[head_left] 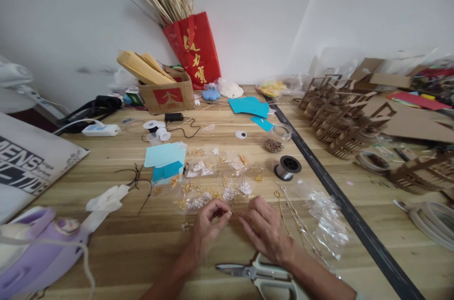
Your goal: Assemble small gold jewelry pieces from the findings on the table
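My left hand (210,223) pinches a tiny silvery piece (231,213) between thumb and forefinger; it is too small to name more exactly. Just to its right, my right hand (266,228) is closed with fingers curled, its fingertips close to the piece; whatever they hold is hidden. Beyond the hands lie small bags and heaps of silver beads (230,193) and gold beads (187,188). Scissors (253,271) rest under my right wrist, blades pointing left. To the right of my right hand lie gold and silver chains (294,212).
A wire spool (288,167) and a glass jar of beads (275,144) stand beyond the right hand. Crumpled clear bags (328,224) lie right, before a black strip (333,191). Wooden baskets (347,120) stand farther right. A purple iron (46,252) sits at left.
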Demonstrator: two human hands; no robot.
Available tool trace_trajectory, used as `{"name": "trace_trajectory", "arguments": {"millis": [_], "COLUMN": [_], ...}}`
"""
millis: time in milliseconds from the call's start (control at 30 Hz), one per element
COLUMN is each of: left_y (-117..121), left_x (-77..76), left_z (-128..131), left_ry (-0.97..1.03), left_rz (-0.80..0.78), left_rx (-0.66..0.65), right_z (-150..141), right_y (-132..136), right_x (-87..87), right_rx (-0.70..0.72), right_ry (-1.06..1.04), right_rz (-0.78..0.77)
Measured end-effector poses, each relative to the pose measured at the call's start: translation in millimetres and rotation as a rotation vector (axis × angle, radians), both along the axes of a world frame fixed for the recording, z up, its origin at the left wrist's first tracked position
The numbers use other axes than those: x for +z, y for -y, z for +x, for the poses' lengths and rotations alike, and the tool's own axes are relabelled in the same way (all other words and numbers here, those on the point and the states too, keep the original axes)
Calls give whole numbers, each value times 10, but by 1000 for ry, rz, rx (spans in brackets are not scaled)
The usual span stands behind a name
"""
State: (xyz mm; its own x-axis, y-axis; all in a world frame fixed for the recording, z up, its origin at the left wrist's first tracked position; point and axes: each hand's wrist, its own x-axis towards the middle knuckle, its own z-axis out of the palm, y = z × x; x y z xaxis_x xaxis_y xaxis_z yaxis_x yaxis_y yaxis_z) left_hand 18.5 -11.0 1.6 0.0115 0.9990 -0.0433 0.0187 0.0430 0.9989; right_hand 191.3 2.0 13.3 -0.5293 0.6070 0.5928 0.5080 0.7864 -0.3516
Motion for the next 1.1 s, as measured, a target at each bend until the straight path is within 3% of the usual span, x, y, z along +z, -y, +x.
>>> {"name": "trace_trajectory", "arguments": {"millis": [600, 1100], "left_y": [0, 13], "left_x": [-56, 34], "left_z": [-17, 10], "left_ry": [-26, -5], "left_rz": [28, 18], "left_rx": [-20, -29], "right_z": [-13, -40], "right_y": [12, 14], "right_x": [15, 37], "right_rx": [23, 36], "right_ry": [41, 27], "right_rz": [41, 50]}}
